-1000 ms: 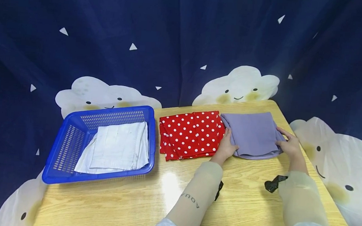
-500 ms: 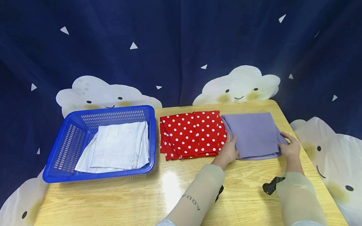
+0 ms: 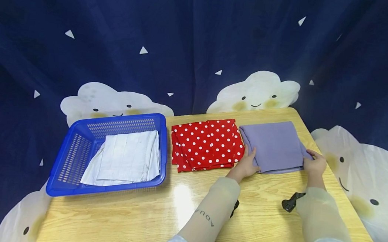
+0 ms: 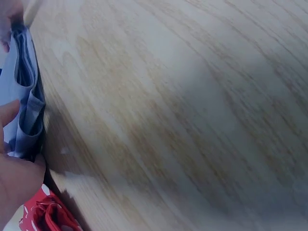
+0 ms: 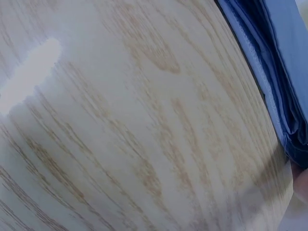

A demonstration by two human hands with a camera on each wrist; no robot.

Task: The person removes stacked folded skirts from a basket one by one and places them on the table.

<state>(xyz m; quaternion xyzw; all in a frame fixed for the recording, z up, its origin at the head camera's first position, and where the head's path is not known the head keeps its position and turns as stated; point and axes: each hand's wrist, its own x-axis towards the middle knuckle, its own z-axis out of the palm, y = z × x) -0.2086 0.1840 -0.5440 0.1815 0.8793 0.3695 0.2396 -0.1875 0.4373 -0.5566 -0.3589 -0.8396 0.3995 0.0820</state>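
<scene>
A folded lavender cloth (image 3: 274, 146) lies flat near the table's right end, its layered front edge showing in both wrist views. My left hand (image 3: 246, 165) holds its left side, with the thumb (image 4: 9, 113) on the cloth and other fingers low at its edge. On the opposite side, my right hand (image 3: 314, 163) pinches the cloth's right edge; only a bit of a finger (image 5: 301, 183) shows beneath the corner in the right wrist view. Just left of my left hand lies a folded red cloth with white dots (image 3: 207, 146).
A blue plastic basket (image 3: 104, 189) stands on the left of the wooden table (image 3: 124, 220), with a folded white cloth (image 3: 125, 155) inside. Behind the table hangs a dark blue curtain (image 3: 252, 35) with clouds. The table's right edge runs close to my right hand.
Both hands and the lavender cloth have shifted slightly right and towards me. The gap beside the red cloth has widened a little. The basket has stayed put.
</scene>
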